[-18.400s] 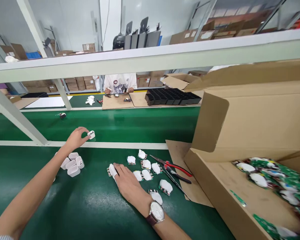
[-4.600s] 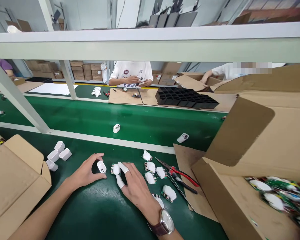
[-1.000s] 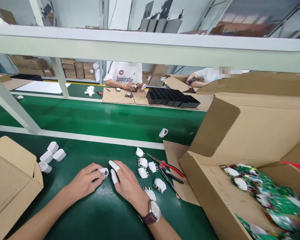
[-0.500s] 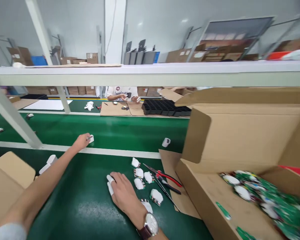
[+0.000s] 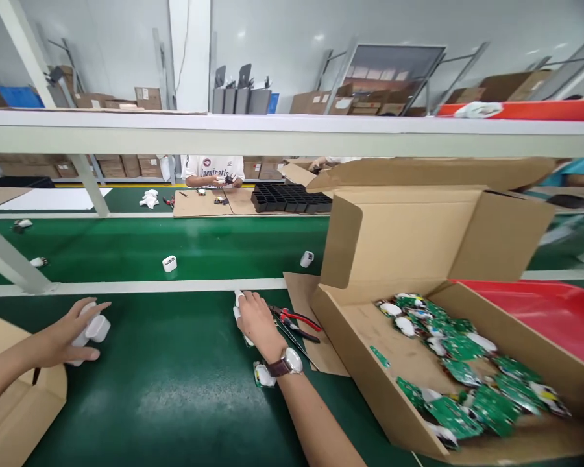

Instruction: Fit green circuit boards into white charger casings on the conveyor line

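My left hand [image 5: 71, 334] is at the left, its thumb and fingers spread around a cluster of white plastic cases [image 5: 98, 329]. It partly hides them, and I see no closed grip. My right hand [image 5: 257, 324], with white finger covers and a wristwatch, reaches low over the bench with its fingers stretched out. It hides most of the small boards beneath. One green circuit board with a white part [image 5: 264, 375] shows by the watch. Beside this hand lie pliers with red handles [image 5: 299, 318] and black-handled pliers [image 5: 299, 332].
An open cardboard box [image 5: 355, 350] at the right holds many circuit boards. Behind it is a red tray [image 5: 540, 318]. Two white cases [image 5: 169, 263] [image 5: 307, 259] rest on the green strip. Another cardboard box [image 5: 48, 402] stands front left. A co-worker [image 5: 214, 170] sits opposite.
My left hand has let go of a white case on the green strip and drawn back to the cases at left. My right hand has moved forward over the boards. The view has turned right.
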A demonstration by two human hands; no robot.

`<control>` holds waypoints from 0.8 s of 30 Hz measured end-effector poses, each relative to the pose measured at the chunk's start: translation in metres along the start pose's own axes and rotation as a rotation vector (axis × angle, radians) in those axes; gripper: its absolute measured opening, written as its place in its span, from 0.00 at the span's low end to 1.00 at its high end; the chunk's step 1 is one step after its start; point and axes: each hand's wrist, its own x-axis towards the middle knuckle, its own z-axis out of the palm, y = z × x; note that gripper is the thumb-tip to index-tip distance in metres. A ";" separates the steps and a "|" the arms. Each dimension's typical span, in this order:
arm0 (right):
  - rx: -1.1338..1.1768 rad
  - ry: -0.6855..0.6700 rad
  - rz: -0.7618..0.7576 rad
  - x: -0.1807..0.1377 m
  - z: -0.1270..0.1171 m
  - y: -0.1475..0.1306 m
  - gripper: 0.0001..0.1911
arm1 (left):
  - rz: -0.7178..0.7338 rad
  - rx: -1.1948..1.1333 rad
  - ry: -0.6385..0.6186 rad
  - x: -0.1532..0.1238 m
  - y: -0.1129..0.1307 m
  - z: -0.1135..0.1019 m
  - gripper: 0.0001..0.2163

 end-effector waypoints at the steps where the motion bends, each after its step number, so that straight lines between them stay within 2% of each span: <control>1: 0.018 -0.017 -0.052 0.000 0.001 -0.004 0.12 | 0.006 -0.040 -0.058 0.008 0.011 0.001 0.35; 3: 0.062 -0.053 -0.167 -0.001 0.002 -0.016 0.08 | 0.033 -0.103 -0.166 0.025 0.035 0.004 0.29; 5: 0.109 -0.083 -0.263 -0.005 0.002 -0.030 0.05 | 0.101 -0.129 -0.196 0.039 0.059 0.008 0.23; 6: 0.130 -0.091 -0.292 -0.007 0.002 -0.035 0.07 | 0.129 -0.130 -0.198 0.044 0.070 0.010 0.21; 9: 0.189 -0.099 -0.314 -0.015 -0.002 -0.043 0.24 | 0.141 -0.080 -0.217 0.048 0.090 0.013 0.20; 12: 0.252 -0.121 -0.369 -0.023 -0.008 -0.040 0.32 | 0.134 0.020 -0.185 0.044 0.093 0.008 0.30; 14: 0.290 -0.135 -0.431 -0.028 -0.010 -0.038 0.30 | 0.184 0.079 -0.092 0.041 0.094 0.005 0.34; 17: 0.317 -0.132 -0.452 -0.033 -0.009 -0.041 0.23 | 0.324 0.102 0.002 0.044 0.104 0.008 0.30; 20: 0.303 -0.108 -0.435 -0.037 -0.004 -0.047 0.16 | 0.437 0.066 -0.031 0.058 0.126 0.025 0.27; 24: 0.272 -0.085 -0.460 -0.043 0.000 -0.049 0.08 | 0.436 -0.062 -0.099 0.080 0.161 0.043 0.19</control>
